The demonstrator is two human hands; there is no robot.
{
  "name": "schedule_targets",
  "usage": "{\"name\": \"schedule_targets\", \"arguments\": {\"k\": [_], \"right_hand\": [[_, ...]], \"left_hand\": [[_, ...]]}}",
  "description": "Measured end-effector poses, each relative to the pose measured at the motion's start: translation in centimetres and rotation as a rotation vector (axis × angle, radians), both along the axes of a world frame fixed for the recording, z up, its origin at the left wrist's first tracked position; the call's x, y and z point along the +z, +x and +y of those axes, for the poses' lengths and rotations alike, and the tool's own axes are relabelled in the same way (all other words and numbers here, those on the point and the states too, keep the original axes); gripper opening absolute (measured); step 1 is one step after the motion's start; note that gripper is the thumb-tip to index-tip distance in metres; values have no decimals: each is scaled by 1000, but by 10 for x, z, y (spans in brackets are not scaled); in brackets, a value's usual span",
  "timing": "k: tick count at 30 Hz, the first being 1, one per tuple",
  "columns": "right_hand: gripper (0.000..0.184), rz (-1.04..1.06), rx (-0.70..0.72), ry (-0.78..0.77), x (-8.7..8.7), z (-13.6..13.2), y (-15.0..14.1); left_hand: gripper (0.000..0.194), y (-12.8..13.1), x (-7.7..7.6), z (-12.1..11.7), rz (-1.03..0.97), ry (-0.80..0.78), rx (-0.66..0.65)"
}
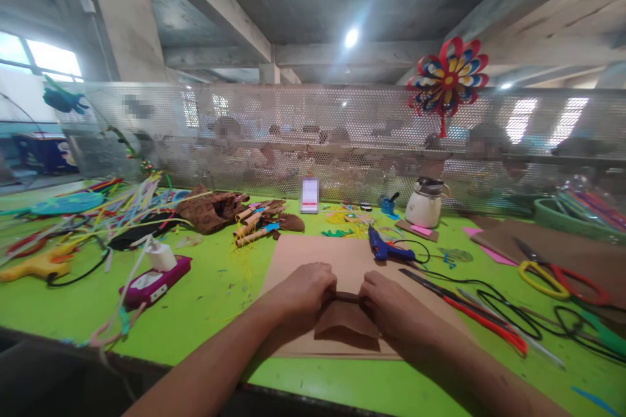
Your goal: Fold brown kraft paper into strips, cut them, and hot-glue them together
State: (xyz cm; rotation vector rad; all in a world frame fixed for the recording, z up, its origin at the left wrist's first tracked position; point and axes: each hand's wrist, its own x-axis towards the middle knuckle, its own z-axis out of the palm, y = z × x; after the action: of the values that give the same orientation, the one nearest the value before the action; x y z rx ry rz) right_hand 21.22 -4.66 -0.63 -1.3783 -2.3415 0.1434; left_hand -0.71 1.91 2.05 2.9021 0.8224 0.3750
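My left hand [308, 287] and my right hand [384, 300] grip the two ends of a small brown paper piece [348, 322]. Its far edge is curled into a narrow roll between my fingers, and the near part lies loose and slightly bent. Both hands are closed, with fingertips partly hidden. Under them lies a larger tan sheet of card or paper [288, 254] on the green table [215, 319]. Beyond my right hand, a blue glue gun [384, 247] rests at the sheet's far right. A long dark-bladed tool with a red handle [482, 316] lies to the right.
Scissors [542, 277] and black cables [513, 313] lie right. A white jug [424, 207] and phone [310, 197] stand behind. Left are a purple power strip [161, 283], yellow glue gun [42, 264] and rolled brown pieces [257, 228]. A perforated screen [274, 104] borders the back.
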Motion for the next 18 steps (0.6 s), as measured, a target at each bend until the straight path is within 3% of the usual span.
{"name": "schedule_targets", "arguments": {"k": [11,18], "right_hand": [[14,-68,-68,54,-16,21,-12],[18,131,-18,-33,-9,10,-3]], "left_hand": [[16,15,-9,14,114,134,8],[13,8,2,1,88,39,-7]]}}
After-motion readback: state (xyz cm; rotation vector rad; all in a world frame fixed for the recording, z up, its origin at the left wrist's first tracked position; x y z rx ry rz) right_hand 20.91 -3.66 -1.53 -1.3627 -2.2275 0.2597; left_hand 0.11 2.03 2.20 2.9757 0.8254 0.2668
